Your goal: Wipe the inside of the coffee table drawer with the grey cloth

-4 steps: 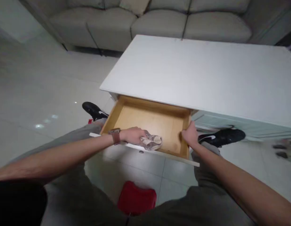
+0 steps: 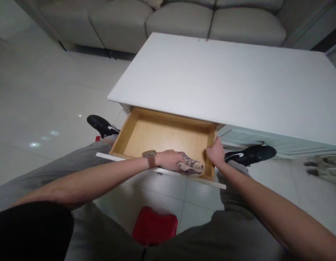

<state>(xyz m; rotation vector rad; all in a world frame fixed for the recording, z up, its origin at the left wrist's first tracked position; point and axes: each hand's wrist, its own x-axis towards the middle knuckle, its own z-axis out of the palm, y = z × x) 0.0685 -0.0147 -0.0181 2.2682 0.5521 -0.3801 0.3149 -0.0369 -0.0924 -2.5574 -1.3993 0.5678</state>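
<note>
A wooden drawer with a white front is pulled out from a white coffee table. My left hand, with a watch on its wrist, is closed on a crumpled brown-and-cream cloth. The cloth is at the drawer's front edge, close to its right corner. My right hand grips the right side wall of the drawer, its thumb inside and the other fingers hidden on the outer side.
Behind the table stands a grey sofa. A red stool-like object is on the tiled floor between my legs. My black shoes flank the drawer. Something blurred and pale lies on the floor at the right.
My left hand has slid the cloth rightward along the front of the drawer, toward the right corner. My right hand still holds the side wall. The view has shifted slightly.
</note>
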